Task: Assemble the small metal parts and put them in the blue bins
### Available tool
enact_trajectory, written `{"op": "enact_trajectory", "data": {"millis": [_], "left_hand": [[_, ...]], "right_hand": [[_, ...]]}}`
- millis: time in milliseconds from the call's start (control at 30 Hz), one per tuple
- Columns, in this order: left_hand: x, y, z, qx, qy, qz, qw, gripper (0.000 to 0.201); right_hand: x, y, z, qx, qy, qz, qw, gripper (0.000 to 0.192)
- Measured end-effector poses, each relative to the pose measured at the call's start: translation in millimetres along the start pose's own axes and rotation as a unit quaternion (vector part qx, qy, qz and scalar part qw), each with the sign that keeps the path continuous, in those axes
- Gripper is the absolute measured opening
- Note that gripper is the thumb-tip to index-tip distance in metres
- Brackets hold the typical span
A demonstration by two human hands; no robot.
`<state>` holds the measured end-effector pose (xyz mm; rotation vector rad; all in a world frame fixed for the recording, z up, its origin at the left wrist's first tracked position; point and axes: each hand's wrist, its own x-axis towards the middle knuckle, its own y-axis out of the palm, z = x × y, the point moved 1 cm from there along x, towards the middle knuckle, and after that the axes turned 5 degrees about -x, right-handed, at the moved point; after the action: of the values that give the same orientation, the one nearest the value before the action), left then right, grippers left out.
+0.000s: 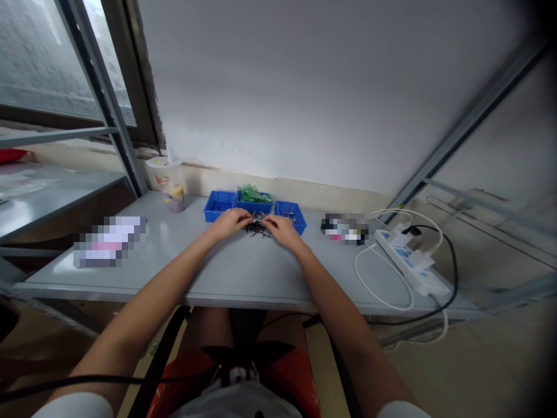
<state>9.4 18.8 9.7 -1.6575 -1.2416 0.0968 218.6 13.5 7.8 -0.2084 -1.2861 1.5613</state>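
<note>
A heap of thin, dark and silvery metal pieces [260, 225] lies on the grey table in front of me; they look like pins or screws, too small to tell. From the left, my left hand [232, 222] reaches into it with the fingers bent together at the tips. My right hand [284, 229] meets the heap from the other side, thumb and fingers pinched. Whatever sits between the fingertips is too small to make out. Just behind stand a blue tray [219, 204], a middle blue tray [256, 205] with green pieces [249, 193], and a right blue tray [297, 224] holding small metal bits.
On the left are a plastic drink cup [172, 188] and a blurred flat item [111, 241]. A second blurred item [344, 229] lies right of the trays. Beyond it, a white power strip [411, 264] with plugs and looping cables reaches the table's right edge. A wall rises behind.
</note>
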Motion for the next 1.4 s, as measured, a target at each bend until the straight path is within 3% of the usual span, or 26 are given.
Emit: {"op": "enact_trajectory", "data": {"millis": [100, 300, 433, 667, 1000, 1200, 1400], "left_hand": [[-0.4, -0.6, 3.5, 0.003, -0.011, 0.007, 1.000, 0.024], [-3.4, 4.3, 20.0, 0.088, -0.034, 0.089, 0.992, 0.025], [-5.2, 9.4, 24.0, 0.118, -0.038, 0.109, 0.986, 0.028], [-5.5, 17.2, 20.0, 0.140, -0.087, 0.093, 0.982, 0.026], [-4.9, 19.3, 29.3, 0.126, -0.101, 0.071, 0.984, 0.016], [-6.8, 20.5, 25.3, 0.142, -0.110, 0.083, 0.980, 0.016], [-7.8, 8.5, 14.1, 0.172, -0.082, 0.063, 0.980, 0.021]], "right_hand": [[0.6, -11.7, -11.3, -0.031, 0.008, -0.034, 0.999, 0.023], [-5.9, -34.1, -56.0, -0.137, 0.159, -0.114, 0.971, 0.029], [-5.9, -36.3, -66.9, -0.120, 0.191, -0.140, 0.964, 0.029], [0.5, -31.6, -50.5, -0.023, 0.157, -0.152, 0.975, 0.024], [1.0, -7.8, -23.2, -0.019, 0.045, -0.064, 0.997, 0.023], [-0.5, -1.1, -11.5, -0.024, 0.036, -0.019, 0.999, 0.021], [-1.6, 8.6, -5.7, -0.002, 0.022, 0.017, 1.000, 0.020]]}}
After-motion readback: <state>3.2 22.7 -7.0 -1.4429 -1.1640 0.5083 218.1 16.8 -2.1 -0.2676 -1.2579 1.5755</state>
